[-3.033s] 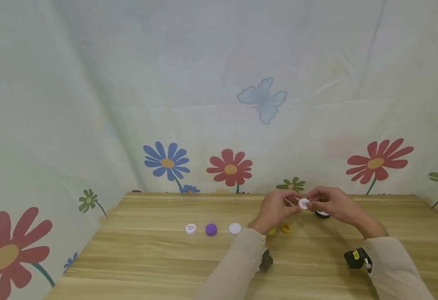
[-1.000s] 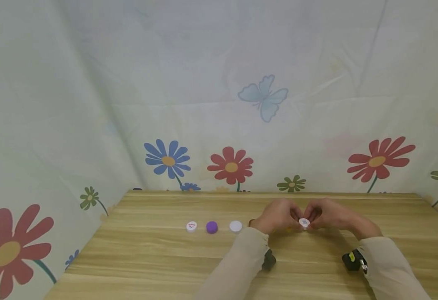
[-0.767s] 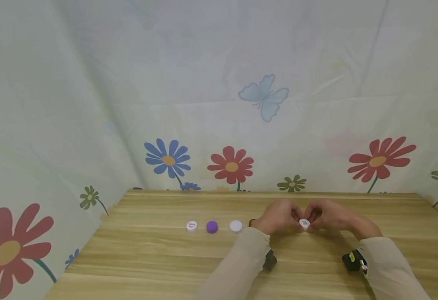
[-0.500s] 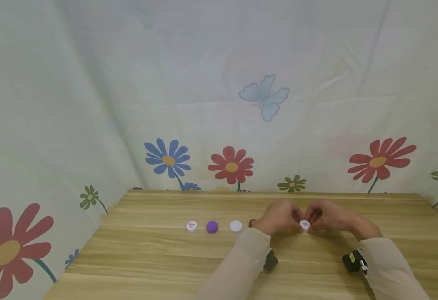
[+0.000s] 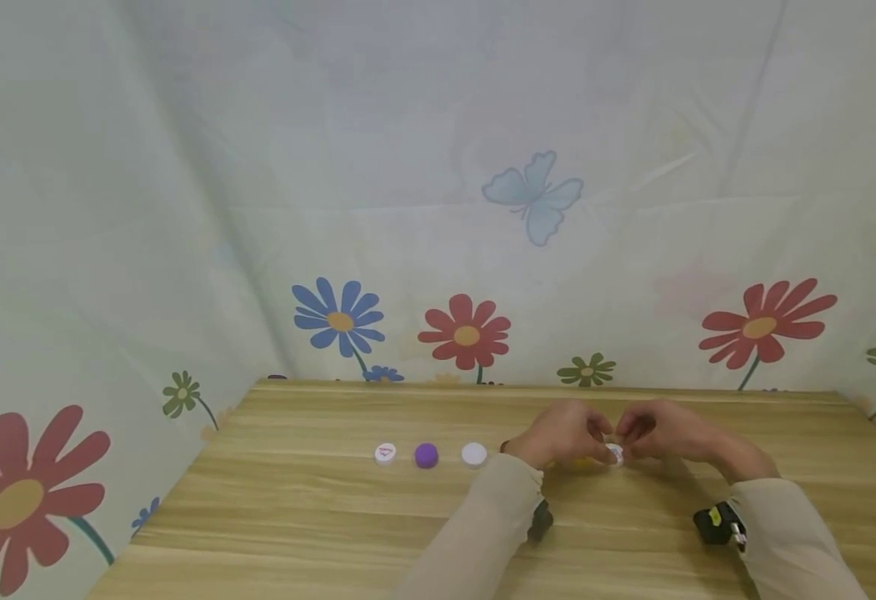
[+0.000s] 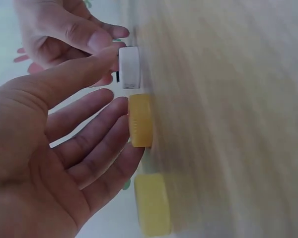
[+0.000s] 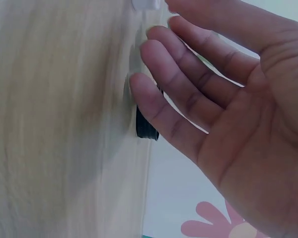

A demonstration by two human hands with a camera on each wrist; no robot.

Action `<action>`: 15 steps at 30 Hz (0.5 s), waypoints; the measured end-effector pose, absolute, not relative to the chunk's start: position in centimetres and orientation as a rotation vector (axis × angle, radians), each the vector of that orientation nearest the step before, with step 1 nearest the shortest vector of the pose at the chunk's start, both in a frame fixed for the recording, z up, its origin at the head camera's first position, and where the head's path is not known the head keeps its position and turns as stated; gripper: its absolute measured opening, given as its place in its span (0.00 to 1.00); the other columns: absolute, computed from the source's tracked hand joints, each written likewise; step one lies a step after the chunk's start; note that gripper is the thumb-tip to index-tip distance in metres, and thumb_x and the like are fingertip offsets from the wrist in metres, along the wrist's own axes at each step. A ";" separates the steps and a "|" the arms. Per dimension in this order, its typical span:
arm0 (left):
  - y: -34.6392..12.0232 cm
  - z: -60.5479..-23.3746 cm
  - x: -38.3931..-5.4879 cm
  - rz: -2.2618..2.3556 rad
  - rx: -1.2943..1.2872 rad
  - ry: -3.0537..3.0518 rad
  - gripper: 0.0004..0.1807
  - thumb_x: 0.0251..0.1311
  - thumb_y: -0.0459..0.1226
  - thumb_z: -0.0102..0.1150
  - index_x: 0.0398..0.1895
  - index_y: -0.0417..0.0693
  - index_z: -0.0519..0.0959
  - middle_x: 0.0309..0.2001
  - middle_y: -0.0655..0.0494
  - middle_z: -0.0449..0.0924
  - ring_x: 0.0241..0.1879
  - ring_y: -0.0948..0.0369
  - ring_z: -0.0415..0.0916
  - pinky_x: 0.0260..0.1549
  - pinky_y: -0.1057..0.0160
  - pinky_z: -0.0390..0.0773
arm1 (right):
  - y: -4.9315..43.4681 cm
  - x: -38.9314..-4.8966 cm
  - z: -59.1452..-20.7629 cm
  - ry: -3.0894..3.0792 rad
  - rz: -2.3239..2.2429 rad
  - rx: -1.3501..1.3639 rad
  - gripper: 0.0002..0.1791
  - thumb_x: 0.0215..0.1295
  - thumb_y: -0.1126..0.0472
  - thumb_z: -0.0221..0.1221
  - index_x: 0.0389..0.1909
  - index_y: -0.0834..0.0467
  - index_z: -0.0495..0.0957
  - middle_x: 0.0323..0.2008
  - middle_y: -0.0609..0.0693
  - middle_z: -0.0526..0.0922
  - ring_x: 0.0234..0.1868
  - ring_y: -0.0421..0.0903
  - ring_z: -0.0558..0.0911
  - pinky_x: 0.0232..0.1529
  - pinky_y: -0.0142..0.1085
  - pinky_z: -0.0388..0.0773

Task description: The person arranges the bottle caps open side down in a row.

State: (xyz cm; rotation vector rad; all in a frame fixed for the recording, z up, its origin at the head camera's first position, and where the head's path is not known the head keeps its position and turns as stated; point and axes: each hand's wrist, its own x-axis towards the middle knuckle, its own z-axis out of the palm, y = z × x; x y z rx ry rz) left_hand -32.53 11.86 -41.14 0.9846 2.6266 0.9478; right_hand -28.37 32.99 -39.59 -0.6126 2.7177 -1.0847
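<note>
The small round white plastic cap sits flat on the light wooden table, between both hands. The left hand and right hand each pinch its rim with thumb and forefinger, other fingers loose. Two yellow ribbed caps lie just left of it, a black cap right. A flowered cloth backs the table.

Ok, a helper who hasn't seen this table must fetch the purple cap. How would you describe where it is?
On the wooden table, find the row of three small caps left of the left hand. The purple cap is the middle one, the only coloured cap between two white ones.
</note>
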 end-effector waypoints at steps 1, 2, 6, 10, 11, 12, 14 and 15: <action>12.0 -41.1 -32.6 0.958 0.981 2.625 0.18 0.56 0.40 0.83 0.50 0.50 0.90 0.35 0.68 0.85 0.33 0.71 0.77 0.34 0.73 0.77 | 33.2 -28.4 -39.5 2.731 -1.091 -0.629 0.11 0.64 0.71 0.70 0.45 0.68 0.82 0.39 0.52 0.85 0.40 0.48 0.81 0.39 0.35 0.80; 12.1 -41.0 -32.6 0.964 0.987 2.627 0.19 0.57 0.40 0.82 0.52 0.50 0.89 0.37 0.67 0.86 0.34 0.71 0.78 0.35 0.73 0.77 | 33.3 -28.4 -39.5 2.749 -1.096 -0.643 0.11 0.65 0.71 0.69 0.46 0.68 0.82 0.40 0.52 0.86 0.41 0.48 0.82 0.40 0.35 0.81; 12.8 -40.9 -32.9 0.970 1.064 2.684 0.20 0.59 0.41 0.81 0.54 0.50 0.88 0.41 0.66 0.87 0.38 0.74 0.78 0.38 0.76 0.76 | 33.9 -28.4 -39.3 2.830 -1.125 -0.660 0.11 0.66 0.71 0.68 0.47 0.70 0.82 0.41 0.54 0.87 0.42 0.47 0.83 0.41 0.34 0.82; 13.7 -41.0 -33.0 0.973 1.125 2.751 0.20 0.60 0.41 0.79 0.56 0.52 0.88 0.40 0.67 0.87 0.39 0.76 0.77 0.39 0.79 0.73 | 34.4 -28.4 -39.3 2.909 -1.144 -0.635 0.11 0.67 0.72 0.67 0.48 0.70 0.82 0.41 0.55 0.87 0.42 0.47 0.83 0.40 0.33 0.82; 13.9 -41.1 -33.0 0.983 1.129 2.758 0.20 0.61 0.41 0.78 0.56 0.52 0.88 0.41 0.68 0.87 0.39 0.76 0.77 0.39 0.79 0.73 | 34.5 -28.4 -39.3 2.931 -1.145 -0.622 0.11 0.67 0.72 0.67 0.49 0.71 0.82 0.41 0.55 0.87 0.42 0.48 0.84 0.40 0.33 0.82; 14.1 -41.1 -33.0 0.995 1.130 2.763 0.20 0.61 0.41 0.78 0.57 0.52 0.88 0.41 0.67 0.87 0.39 0.76 0.77 0.40 0.79 0.73 | 34.6 -28.4 -39.3 2.953 -1.140 -0.609 0.11 0.68 0.72 0.67 0.49 0.70 0.82 0.41 0.55 0.87 0.42 0.48 0.84 0.39 0.33 0.82; 14.5 -41.2 -33.1 1.029 1.129 2.763 0.20 0.61 0.41 0.77 0.57 0.51 0.87 0.44 0.67 0.87 0.41 0.76 0.78 0.41 0.79 0.73 | 34.8 -28.4 -39.3 2.998 -1.130 -0.569 0.11 0.68 0.71 0.68 0.49 0.70 0.82 0.41 0.55 0.87 0.42 0.48 0.84 0.39 0.33 0.82; 14.6 -41.3 -33.1 1.042 1.123 2.762 0.20 0.61 0.40 0.77 0.57 0.50 0.87 0.45 0.66 0.88 0.42 0.76 0.79 0.41 0.79 0.73 | 34.9 -28.5 -39.3 3.019 -1.122 -0.545 0.11 0.68 0.70 0.68 0.48 0.69 0.82 0.41 0.55 0.87 0.42 0.49 0.84 0.38 0.33 0.82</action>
